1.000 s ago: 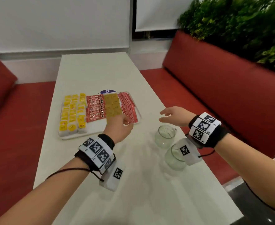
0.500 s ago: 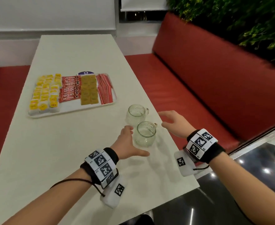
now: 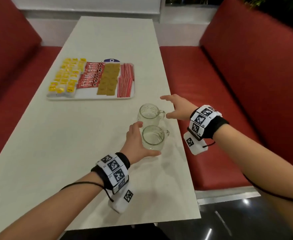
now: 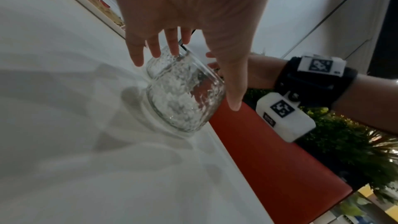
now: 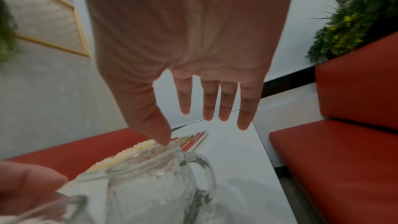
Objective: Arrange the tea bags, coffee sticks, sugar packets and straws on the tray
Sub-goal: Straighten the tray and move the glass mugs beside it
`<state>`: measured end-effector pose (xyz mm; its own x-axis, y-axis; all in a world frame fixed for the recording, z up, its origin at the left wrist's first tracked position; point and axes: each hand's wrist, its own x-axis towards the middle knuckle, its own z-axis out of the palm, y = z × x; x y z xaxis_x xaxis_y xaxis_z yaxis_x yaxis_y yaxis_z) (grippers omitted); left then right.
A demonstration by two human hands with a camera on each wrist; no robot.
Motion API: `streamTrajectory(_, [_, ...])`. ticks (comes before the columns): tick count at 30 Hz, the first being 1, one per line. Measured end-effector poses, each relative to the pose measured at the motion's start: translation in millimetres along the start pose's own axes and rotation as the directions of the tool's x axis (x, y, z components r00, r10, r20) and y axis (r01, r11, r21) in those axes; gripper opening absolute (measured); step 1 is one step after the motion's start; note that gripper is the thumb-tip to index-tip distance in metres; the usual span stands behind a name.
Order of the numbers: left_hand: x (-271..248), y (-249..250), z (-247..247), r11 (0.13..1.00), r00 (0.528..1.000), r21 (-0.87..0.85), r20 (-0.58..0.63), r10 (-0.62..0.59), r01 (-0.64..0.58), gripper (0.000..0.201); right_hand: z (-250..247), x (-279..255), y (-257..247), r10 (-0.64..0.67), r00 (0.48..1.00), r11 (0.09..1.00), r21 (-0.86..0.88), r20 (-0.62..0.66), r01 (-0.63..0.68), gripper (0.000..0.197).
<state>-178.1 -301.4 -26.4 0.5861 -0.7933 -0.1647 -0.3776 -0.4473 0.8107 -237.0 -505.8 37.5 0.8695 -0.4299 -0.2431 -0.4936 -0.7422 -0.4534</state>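
The white tray point(image 3: 90, 98) lies mid-table and holds yellow tea bags point(image 3: 66, 78), red coffee sticks point(image 3: 90, 75), brown sugar packets point(image 3: 109, 78) and red-striped straws point(image 3: 125, 80) in neat columns. Both hands are away from it, at two empty glass mugs. My left hand point(image 3: 140, 138) is spread around the near mug point(image 3: 153, 137), its fingers point(image 4: 155, 47) straight, its thumb on the near side. My right hand point(image 3: 168, 106) is open beside the far mug's point(image 3: 150, 113) handle, thumb point(image 5: 155, 129) by the rim, fingers point(image 5: 226, 106) straight.
The mugs stand close to the table's right edge point(image 3: 180, 135). Red bench seats point(image 3: 202, 75) run along both sides. A blue round label point(image 3: 112, 60) peeks out behind the tray. Bare tabletop lies in front of and to the left of the mugs.
My left hand left the tray's sugar packets and came back to the near mug, spreading around it. My right hand stayed open near the far mug. The head view shifted.
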Motion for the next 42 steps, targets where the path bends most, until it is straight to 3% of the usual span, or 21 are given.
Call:
streamTrajectory(5, [6.9,-3.9,11.1,0.997,1.0,-0.078,-0.008,0.021,-0.021,0.1,4.7,29.0,2.4,-0.051,0.989,0.99,-0.125,0.139,0.068,0.1])
streamTrajectory(9, [10.6,-12.6,16.2,0.993,0.998,-0.102,-0.043,0.049,-0.053,0.092,14.9,44.3,-3.0,-0.1,0.972,0.992,-0.059,0.213,0.115,0.114])
streamTrajectory(12, [14.6,-19.0,18.3,0.99,0.999,-0.135,-0.037,0.04,-0.045,0.093,18.9,54.4,-9.9,-0.146,0.954,0.987,-0.028,0.261,0.159,0.11])
streamTrajectory(18, [19.2,-17.3,19.5,0.987,0.998,-0.15,-0.034,0.047,-0.052,0.086,25.5,65.9,-21.8,-0.22,0.921,0.963,-0.082,0.321,0.259,0.082])
streamTrajectory(32, [20.7,-10.5,20.0,0.99,0.998,-0.141,-0.061,-0.004,-0.005,0.083,17.3,84.1,-0.6,-0.295,0.865,0.935,-0.065,0.407,0.349,0.09])
streamTrajectory(42, [28.1,-6.8,20.2,0.983,0.995,-0.166,-0.046,-0.083,0.074,0.081,12.3,99.8,16.8,-0.374,0.878,0.924,0.043,0.297,0.379,0.081])
